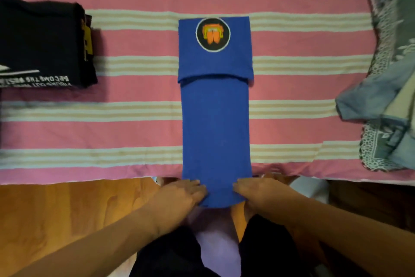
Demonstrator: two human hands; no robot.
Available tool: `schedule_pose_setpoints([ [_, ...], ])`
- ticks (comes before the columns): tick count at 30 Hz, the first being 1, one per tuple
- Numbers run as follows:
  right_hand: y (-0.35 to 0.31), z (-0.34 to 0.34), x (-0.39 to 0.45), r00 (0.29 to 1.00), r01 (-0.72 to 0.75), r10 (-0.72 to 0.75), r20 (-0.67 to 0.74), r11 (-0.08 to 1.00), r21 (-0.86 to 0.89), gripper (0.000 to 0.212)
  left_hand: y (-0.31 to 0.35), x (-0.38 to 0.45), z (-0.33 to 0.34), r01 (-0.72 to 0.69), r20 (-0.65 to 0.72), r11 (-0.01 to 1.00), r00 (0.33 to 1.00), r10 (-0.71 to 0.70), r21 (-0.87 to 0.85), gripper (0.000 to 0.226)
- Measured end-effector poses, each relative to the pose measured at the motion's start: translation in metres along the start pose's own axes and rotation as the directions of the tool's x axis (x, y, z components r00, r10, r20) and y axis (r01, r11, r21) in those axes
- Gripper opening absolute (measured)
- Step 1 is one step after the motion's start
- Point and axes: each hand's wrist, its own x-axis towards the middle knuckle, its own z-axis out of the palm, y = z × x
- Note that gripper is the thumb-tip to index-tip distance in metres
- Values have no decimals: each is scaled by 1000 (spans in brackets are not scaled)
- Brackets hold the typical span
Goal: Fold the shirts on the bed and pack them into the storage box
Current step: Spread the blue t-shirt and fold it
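**Inspector:** While the long blue cotton shirt lies as a narrow strip down the middle of the pink-and-cream striped bed cover, its far end is already turned back toward the person — the round black-and-orange printed badge faces up on that flap. State the hands.

**Assistant:** Both are at the near end, which overhangs the bed edge. The left hand pinches the left corner, fingers curled over the cloth. The right hand does likewise at the right corner. Whether the thumbs sit beneath the cloth, I cannot tell.

**Inspector:** Other items?

**Assistant:** A folded black shirt with white lettering lies well apart to the left. A rumpled pale blue garment rests at the right, on a grey floral patterned cloth. No storage box is clearly in view.

**Inspector:** Risks, in my judgement. The next fold likely carries the near end up to meet the flap. If one hand leads, the edges will skew and the strip will twist. A lift too quick may drag the far flap open, as nothing pins it. The overhanging end may also slip toward the wooden floor if either pinch slackens.

**Assistant:** Noted — packing is not yet begun.
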Motion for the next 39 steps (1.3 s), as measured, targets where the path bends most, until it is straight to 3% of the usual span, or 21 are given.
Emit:
schedule_pose_setpoints([
  [2, -6, -19, 2, 987, -159, 152, 45, 952, 263, 35, 4, -9, -9, 148, 89, 922, 988, -125, -358, 54],
  [5, 12, -56, 30, 892, -404, 445, 84, 698, 591, 26, -22, 11, -26, 300, 10, 617, 904, -428, -727, 24],
  [7, 37, -73, 58, 832, -444, 553, 40, 621, 646, 20, -43, 39, -47, 291, -40, 387, 753, -657, -875, 25],
  [10, 76, -76, 104, 697, -512, 717, -33, 529, 677, 10, -71, 84, -68, 127, 65, 17, 609, -790, -992, 31],
  [12, 95, -69, 124, 601, -558, 798, -45, 459, 691, 25, -84, 105, -69, 114, 103, -49, 536, -838, -992, 34],
  [15, 100, -58, 134, 477, -586, 877, -58, 367, 723, 27, -86, 116, -61, 185, 65, 18, 434, -899, -983, 28],
  [19, 92, -53, 130, 396, -537, 912, -103, 321, 780, 16, -81, 112, -57, 202, -48, 122, 337, -940, -972, 20],
  [20, 90, -55, 128, 369, -537, 922, -118, 316, 782, 17, -79, 109, -56, 243, -114, 196, 315, -942, -950, 20],
  [22, 83, -58, 122, 312, -606, 922, -229, 379, 700, 22, -74, 100, -49, 422, -371, 473, 303, -878, -774, 22],
  [23, 77, -56, 118, 334, -647, 880, -337, 474, 598, 24, -71, 96, -43, 483, -519, 638, 371, -770, -600, 23],
  [24, 67, -54, 116, 419, -644, 789, -449, 607, 466, 25, -67, 92, -35, 478, -617, 788, 501, -607, -388, 24],
  [25, 55, -48, 114, 562, -576, 635, -530, 760, 300, 27, -63, 89, -25, 405, -636, 899, 654, -410, -163, 28],
  [26, 43, -40, 112, 727, -446, 433, -532, 888, 114, 32, -60, 89, -14, 304, -575, 952, 784, -234, 26, 36],
  [27, 34, -29, 112, 863, -290, 235, -448, 955, -57, 41, -60, 89, -4, 230, -490, 961, 862, -129, 151, 45],
  [28, 31, -19, 112, 936, -182, 114, -333, 966, -181, 50, -62, 92, 3, 212, -428, 955, 897, -105, 209, 54],
  [29, 37, -12, 113, 962, -157, 92, -257, 956, -246, 59, -68, 98, 7, 237, -398, 947, 907, -137, 215, 61],
  [32, 78, -8, 118, 937, -335, 284, -202, 895, -296, 72, -95, 112, 6, 372, -315, 911, 899, -305, 179, 72],
  [35, 101, -15, 122, 930, -366, 353, -101, 870, -330, 76, -108, 120, 5, 389, -221, 903, 911, -347, 184, 75],
  [39, 72, -22, 115, 930, -360, 312, -195, 884, -298, 78, -87, 107, -2, 383, -314, 910, 893, -321, 159, 81],
])
